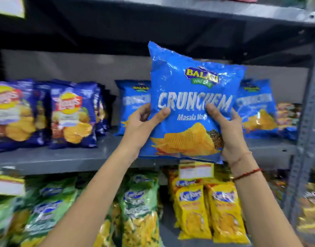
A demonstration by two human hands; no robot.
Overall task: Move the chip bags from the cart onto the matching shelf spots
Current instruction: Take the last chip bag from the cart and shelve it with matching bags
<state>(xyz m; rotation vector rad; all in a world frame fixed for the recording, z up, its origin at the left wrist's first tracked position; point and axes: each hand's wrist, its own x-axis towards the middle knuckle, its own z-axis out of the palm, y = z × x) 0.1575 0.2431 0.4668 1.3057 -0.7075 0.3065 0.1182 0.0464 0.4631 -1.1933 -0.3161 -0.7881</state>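
A light blue Crunchem chip bag [190,82] is held upright in front of the grey middle shelf [67,159]. My left hand [144,125] grips its left edge, thumb on the front. My right hand [227,132] grips its right side, a red thread on the wrist. Two matching light blue Crunchem bags stand on the shelf behind it, one to the left [133,104] and one to the right [256,107]. The held bag's lower edge hangs at the shelf's front lip. The cart is out of view.
Dark blue chip bags [73,114] stand at the left of the same shelf. Below are green bags [138,202] and yellow bags [206,209], with a price tag [195,170] on the shelf edge. A grey upright post [308,122] bounds the right side.
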